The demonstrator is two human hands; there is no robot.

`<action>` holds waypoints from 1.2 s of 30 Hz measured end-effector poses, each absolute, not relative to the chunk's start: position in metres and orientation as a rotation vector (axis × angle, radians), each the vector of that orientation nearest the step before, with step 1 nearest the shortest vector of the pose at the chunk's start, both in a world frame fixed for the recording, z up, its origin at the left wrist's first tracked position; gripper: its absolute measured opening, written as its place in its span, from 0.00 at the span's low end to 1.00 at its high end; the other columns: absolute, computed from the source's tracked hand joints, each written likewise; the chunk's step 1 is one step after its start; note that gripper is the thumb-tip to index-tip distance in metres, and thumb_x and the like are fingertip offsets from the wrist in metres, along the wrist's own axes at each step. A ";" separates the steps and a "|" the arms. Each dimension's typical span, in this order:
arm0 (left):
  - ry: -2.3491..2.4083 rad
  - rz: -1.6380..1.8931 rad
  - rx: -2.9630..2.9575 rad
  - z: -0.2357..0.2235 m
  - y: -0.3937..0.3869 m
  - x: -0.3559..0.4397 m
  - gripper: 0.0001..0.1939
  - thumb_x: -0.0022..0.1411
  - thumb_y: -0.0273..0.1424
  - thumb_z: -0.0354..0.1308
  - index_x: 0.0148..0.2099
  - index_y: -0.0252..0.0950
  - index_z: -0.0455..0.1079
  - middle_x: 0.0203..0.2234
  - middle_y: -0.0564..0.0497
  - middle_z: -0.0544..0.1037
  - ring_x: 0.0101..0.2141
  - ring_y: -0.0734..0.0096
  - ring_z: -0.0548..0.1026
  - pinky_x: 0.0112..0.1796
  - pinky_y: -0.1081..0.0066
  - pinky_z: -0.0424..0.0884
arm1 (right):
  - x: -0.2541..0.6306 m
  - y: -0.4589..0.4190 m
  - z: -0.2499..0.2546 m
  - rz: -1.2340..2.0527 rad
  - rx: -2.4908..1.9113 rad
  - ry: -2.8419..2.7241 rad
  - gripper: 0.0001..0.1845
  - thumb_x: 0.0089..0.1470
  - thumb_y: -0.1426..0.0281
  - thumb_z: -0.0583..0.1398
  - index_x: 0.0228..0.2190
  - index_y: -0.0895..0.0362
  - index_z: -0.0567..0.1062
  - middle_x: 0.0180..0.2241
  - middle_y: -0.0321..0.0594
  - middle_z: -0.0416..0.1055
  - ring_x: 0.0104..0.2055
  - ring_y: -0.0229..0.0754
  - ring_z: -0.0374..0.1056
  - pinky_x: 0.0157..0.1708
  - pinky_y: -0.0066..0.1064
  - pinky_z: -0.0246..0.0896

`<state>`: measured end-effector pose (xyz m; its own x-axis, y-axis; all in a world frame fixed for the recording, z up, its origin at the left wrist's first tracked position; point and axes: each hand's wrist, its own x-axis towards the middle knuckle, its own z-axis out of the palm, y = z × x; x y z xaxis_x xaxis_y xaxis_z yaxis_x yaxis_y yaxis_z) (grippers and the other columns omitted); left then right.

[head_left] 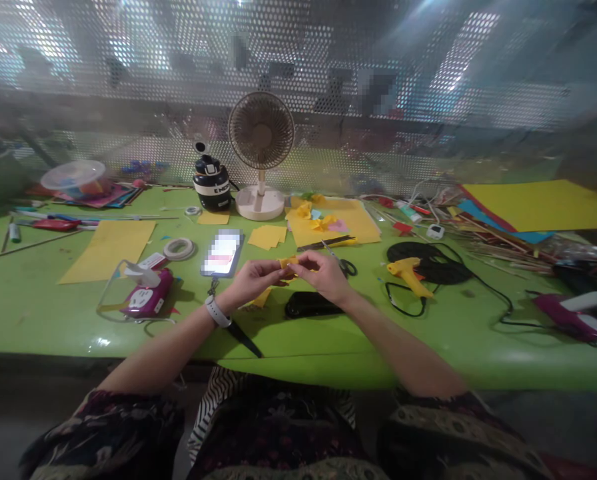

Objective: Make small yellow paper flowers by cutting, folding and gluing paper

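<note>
Both my hands meet above the green table (38, 300), pinching a small folded piece of yellow paper (288, 263). My left hand (253, 280), with a white watch on its wrist, grips the paper's left end. My right hand (323, 273) grips its right end with closed fingers. Under the hands lie a black case (311, 305) and a scrap of yellow paper (261, 298). A phone (222, 253) lies just left of my hands, and scissors (342, 261) just right.
A yellow glue gun (408, 275) with a coiled black cable lies at right. A small fan (261, 157), a black jar (211, 187), tape rolls (179, 249), yellow sheets (109, 248), a purple stapler (146, 298) and several sticks (493, 240) surround the work spot. A perforated screen stands behind.
</note>
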<state>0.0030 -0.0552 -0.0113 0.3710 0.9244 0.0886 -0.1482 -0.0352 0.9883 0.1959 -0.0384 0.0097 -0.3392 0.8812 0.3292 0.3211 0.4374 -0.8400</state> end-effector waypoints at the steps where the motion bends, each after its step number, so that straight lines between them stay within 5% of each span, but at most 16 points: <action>1: 0.793 1.023 1.315 -0.011 -0.055 0.003 0.21 0.53 0.44 0.68 0.43 0.34 0.80 0.37 0.42 0.84 0.43 0.59 0.82 0.46 0.61 0.77 | 0.196 -0.038 0.010 0.862 -1.023 -1.875 0.14 0.52 0.58 0.64 0.26 0.55 0.73 0.27 0.37 0.75 0.29 0.39 0.71 0.32 0.32 0.68; 11: 0.791 1.003 1.298 -0.016 -0.052 0.001 0.20 0.53 0.44 0.69 0.42 0.33 0.80 0.35 0.42 0.84 0.40 0.59 0.82 0.44 0.61 0.78 | 0.196 -0.033 0.004 1.017 -1.018 -1.711 0.21 0.48 0.52 0.66 0.33 0.54 0.68 0.31 0.37 0.72 0.30 0.38 0.69 0.29 0.30 0.67; 29: 0.881 0.893 1.380 -0.014 -0.052 -0.001 0.20 0.54 0.46 0.67 0.33 0.31 0.75 0.29 0.42 0.83 0.30 0.66 0.82 0.33 0.69 0.79 | 0.186 -0.044 0.005 0.678 -0.962 -1.866 0.23 0.59 0.48 0.57 0.26 0.54 0.69 0.28 0.38 0.69 0.32 0.41 0.66 0.36 0.33 0.61; 36: 0.862 0.943 1.348 -0.015 -0.052 -0.002 0.21 0.55 0.47 0.67 0.34 0.31 0.72 0.29 0.45 0.83 0.29 0.69 0.81 0.35 0.68 0.79 | 0.191 -0.042 0.009 0.803 -1.034 -1.958 0.24 0.60 0.49 0.55 0.25 0.55 0.67 0.23 0.34 0.66 0.26 0.37 0.61 0.29 0.29 0.56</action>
<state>-0.0016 -0.0516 -0.0154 0.3929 0.9192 0.0278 -0.0553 -0.0066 0.9984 0.1908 -0.0420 0.0091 -0.3773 0.8642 0.3328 0.3814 0.4725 -0.7946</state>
